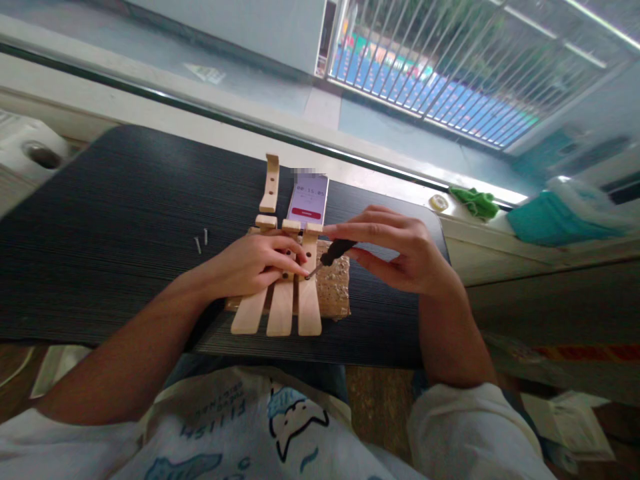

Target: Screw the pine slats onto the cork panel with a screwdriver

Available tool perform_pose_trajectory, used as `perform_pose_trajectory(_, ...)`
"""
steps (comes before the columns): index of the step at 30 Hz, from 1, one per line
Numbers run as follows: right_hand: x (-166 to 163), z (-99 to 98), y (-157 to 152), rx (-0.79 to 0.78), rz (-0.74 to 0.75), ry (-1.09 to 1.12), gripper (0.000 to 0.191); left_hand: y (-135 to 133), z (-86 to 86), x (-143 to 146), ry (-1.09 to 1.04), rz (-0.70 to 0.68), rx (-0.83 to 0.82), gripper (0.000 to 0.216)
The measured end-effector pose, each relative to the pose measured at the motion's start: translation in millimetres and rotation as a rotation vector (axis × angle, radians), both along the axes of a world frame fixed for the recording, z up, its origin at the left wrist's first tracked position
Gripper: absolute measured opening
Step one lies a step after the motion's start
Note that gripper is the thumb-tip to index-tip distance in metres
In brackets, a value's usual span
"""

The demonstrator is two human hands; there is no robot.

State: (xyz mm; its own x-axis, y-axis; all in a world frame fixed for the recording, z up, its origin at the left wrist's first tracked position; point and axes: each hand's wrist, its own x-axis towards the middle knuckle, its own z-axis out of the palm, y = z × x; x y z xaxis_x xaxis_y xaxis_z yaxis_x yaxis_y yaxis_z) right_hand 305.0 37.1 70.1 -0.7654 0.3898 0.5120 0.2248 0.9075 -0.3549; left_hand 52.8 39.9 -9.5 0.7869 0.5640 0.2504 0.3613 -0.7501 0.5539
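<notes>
Three pale wooden slats [283, 307] lie side by side on a cork board [336, 287] on the dark table [115, 220]. My left hand [250, 263] presses down on the slats, fingers curled, tips beside a small screw hole. My right hand [400, 257] grips a black-handled screwdriver [333, 253], its metal tip angled down-left onto the right slat near my left fingertips. Another curved wooden piece [271, 183] lies just beyond the slats. A phone [309, 198] with a lit timer screen sits behind them.
Two loose screws [201, 241] rest on the table left of the slats. A white roll [30, 150] stands at the far left. On the window ledge lie a tape roll [439, 202], a green cloth [475, 202] and a teal bag [550, 220].
</notes>
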Motion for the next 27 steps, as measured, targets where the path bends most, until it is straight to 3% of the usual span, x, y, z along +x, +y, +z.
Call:
perform_pose_trajectory(8, 0.4, 1.3, -3.4, -0.053, -0.104, -0.02, 0.024, -0.1, -1.6, 0.0, 0.003, 0.009, -0.005, 0.04)
perform_pose_trajectory(19, -0.1, -1.6, -2.2, -0.06, -0.132, 0.033, 0.021, -0.5, -2.1, -0.5, -0.013, 0.006, 0.015, 0.039)
perform_pose_trajectory(27, -4.9, -15.5, 2.1, -0.049, -0.107, 0.176, 0.026, -0.4, -2.0, -0.5, -0.018, 0.008, 0.029, 0.04)
